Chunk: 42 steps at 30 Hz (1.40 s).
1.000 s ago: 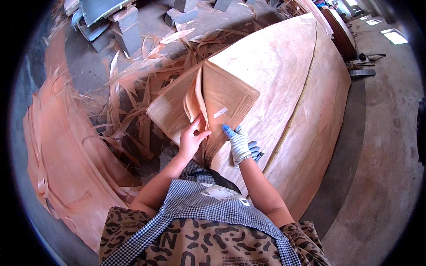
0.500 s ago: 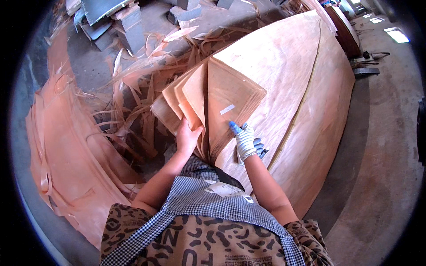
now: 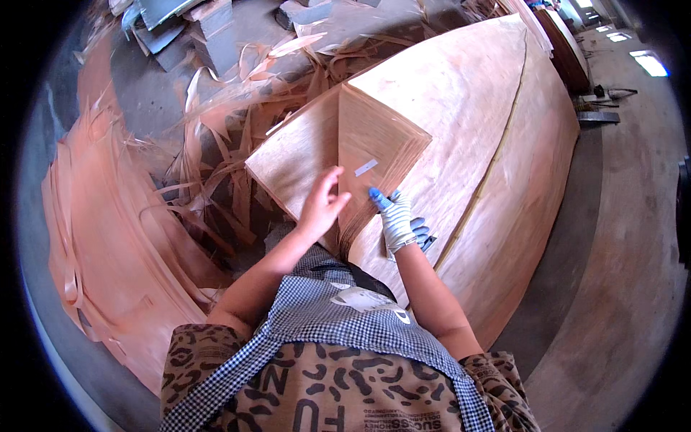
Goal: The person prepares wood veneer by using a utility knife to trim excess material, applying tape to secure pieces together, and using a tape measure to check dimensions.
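Note:
A thick bundle of thin brown sheets point(image 3: 378, 133), like an open book, lies before me on the large pale veneer stack. A small white strip point(image 3: 366, 168) sits on its right half. The left half point(image 3: 295, 151) shows a lighter wood-coloured surface. My bare left hand point(image 3: 322, 203) hovers by the middle fold, fingers apart, holding nothing. My right hand point(image 3: 398, 222) wears a striped white-and-blue glove. Its thumb reaches to the edge of the right half, while its other fingers curl around a small dark-and-metal tool point(image 3: 430, 244), mostly hidden.
The large veneer stack point(image 3: 461, 93) stretches away to the right, with a long dark split along it. Pinkish veneer sheets point(image 3: 119, 237) are heaped at left. Torn strips point(image 3: 237, 137) litter the floor beyond, near grey blocks point(image 3: 216, 36).
My left hand has let go of several brown sheets it was turning and moved right and up. Those raised sheets no longer stand over the left half. My right hand has barely moved.

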Available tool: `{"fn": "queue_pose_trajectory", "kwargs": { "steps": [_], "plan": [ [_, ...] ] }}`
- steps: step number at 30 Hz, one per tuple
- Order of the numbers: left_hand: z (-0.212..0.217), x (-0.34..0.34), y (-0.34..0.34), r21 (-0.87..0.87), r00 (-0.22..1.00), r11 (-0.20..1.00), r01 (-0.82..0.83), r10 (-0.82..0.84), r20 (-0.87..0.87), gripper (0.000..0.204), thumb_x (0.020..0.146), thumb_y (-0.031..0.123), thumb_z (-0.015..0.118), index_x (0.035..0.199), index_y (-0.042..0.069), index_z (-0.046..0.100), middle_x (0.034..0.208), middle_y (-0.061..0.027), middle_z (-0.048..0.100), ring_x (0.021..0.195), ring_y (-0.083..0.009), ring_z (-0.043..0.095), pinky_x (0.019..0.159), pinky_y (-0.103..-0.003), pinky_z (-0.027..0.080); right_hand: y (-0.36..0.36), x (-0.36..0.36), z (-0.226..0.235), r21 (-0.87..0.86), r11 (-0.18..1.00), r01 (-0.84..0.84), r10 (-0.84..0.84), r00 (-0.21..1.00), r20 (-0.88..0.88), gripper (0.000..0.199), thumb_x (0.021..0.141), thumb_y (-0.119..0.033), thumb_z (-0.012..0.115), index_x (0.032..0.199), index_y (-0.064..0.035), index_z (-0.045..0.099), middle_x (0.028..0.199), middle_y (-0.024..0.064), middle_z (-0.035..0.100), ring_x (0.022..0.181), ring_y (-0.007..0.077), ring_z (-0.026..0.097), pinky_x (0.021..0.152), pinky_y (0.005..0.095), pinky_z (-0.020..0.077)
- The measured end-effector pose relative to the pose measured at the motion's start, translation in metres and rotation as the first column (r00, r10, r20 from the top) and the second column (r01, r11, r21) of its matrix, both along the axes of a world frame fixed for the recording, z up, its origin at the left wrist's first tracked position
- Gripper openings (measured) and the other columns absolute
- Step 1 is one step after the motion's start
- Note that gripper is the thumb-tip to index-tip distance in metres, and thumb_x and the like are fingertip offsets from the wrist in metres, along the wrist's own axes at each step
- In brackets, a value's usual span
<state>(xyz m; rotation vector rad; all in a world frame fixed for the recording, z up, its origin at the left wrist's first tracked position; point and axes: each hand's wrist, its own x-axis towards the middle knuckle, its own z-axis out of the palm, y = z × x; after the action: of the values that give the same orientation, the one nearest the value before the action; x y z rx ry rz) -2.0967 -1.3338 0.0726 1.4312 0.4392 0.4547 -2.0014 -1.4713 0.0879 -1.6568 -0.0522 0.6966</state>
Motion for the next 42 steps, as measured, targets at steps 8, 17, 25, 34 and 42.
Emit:
{"fn": "queue_pose_trajectory", "kwargs": {
  "steps": [8,17,25,34,42],
  "plan": [
    [0.009,0.012,-0.001,0.430,0.996,0.902,0.037,-0.001,-0.084,0.064,0.065,0.023,0.073,0.117,0.002,0.042,0.107,-0.0147,0.048,0.094,-0.0266,0.052,0.078,-0.034,0.045,0.005,-0.002,0.004,0.136,0.989,-0.061,0.070,0.996,-0.058,0.037,0.072,-0.020,0.070,0.103,-0.0063,0.058,0.091,-0.0004,0.060,0.078,0.0089,0.053,0.069,0.0224,0.0428],
    [0.014,0.004,0.004,0.440,0.999,0.897,0.050,-0.045,-0.022,0.056,0.079,0.009,0.055,0.129,0.008,0.031,0.119,-0.0204,0.045,0.100,-0.0328,0.052,0.079,-0.036,0.047,0.004,-0.001,0.007,0.038,0.999,-0.039,0.041,0.997,-0.062,0.033,0.072,-0.021,0.069,0.100,-0.0071,0.059,0.087,-0.0011,0.060,0.073,0.0087,0.052,0.067,0.0233,0.0420],
    [0.016,0.004,-0.002,0.529,0.998,0.848,0.042,-0.015,-0.055,0.054,0.078,0.014,0.058,0.127,0.012,0.037,0.114,-0.0200,0.050,0.094,-0.0353,0.054,0.073,-0.038,0.048,0.006,-0.002,0.009,0.080,0.994,-0.073,0.078,0.996,-0.050,0.034,0.072,-0.021,0.069,0.101,-0.0062,0.059,0.088,-0.0009,0.060,0.075,0.0086,0.052,0.068,0.0229,0.0417],
    [0.012,0.004,0.004,0.401,1.000,0.916,0.002,-0.001,-0.004,0.065,0.065,0.024,0.072,0.121,0.006,0.043,0.109,-0.0177,0.054,0.094,-0.0303,0.056,0.076,-0.034,0.046,0.008,-0.004,0.019,0.103,0.992,-0.066,0.071,0.996,-0.047,0.039,0.071,-0.018,0.070,0.105,-0.0052,0.057,0.094,0.0009,0.060,0.081,0.0106,0.053,0.074,0.0245,0.0417],
    [0.009,0.005,0.003,0.398,0.969,0.895,0.202,-0.124,-0.213,0.044,0.079,0.012,0.056,0.121,0.006,0.044,0.110,-0.0181,0.053,0.097,-0.0291,0.055,0.077,-0.034,0.046,0.003,-0.002,0.021,0.097,0.993,-0.065,0.067,0.998,-0.014,0.036,0.072,-0.016,0.069,0.103,-0.0050,0.058,0.090,0.0001,0.061,0.077,0.0098,0.053,0.072,0.0238,0.0421]
  ]
}}
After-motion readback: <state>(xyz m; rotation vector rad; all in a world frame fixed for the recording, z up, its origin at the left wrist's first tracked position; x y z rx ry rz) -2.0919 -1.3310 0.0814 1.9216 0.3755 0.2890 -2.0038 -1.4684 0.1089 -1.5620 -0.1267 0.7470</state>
